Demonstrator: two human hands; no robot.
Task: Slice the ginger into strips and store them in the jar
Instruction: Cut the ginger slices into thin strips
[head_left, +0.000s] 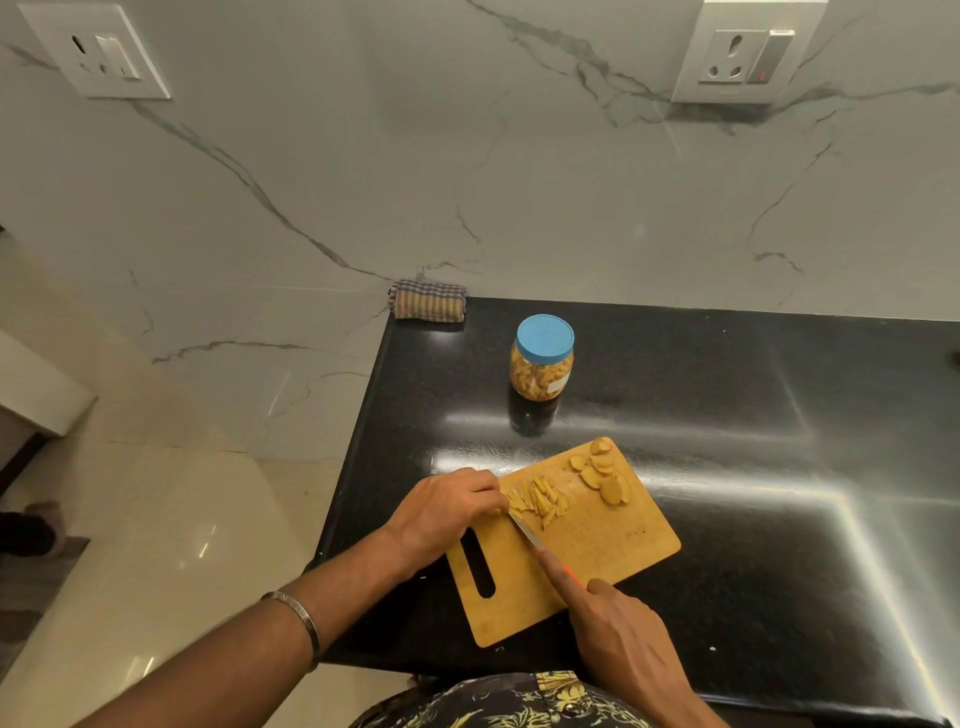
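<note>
At lower centre of the frame the left hand (447, 512) curls its fingers onto a piece of ginger at the near end of the cut strips (537, 500), its grip closed on the piece, most of which it hides. Just right of it, the knife (530, 532) angles down onto the cutting board (613, 551); the right hand (623, 634) at lower right has its grip wrapped round the handle, forefinger stretched along it. Uncut ginger slices (602, 475) lie at the board's upper right corner. Above the board on the dark counter (779, 467) stands the jar (543, 358), blue lid on, already holding ginger. Slicing is the step in hand; next the remaining slices likely need bringing under the blade.
</note>
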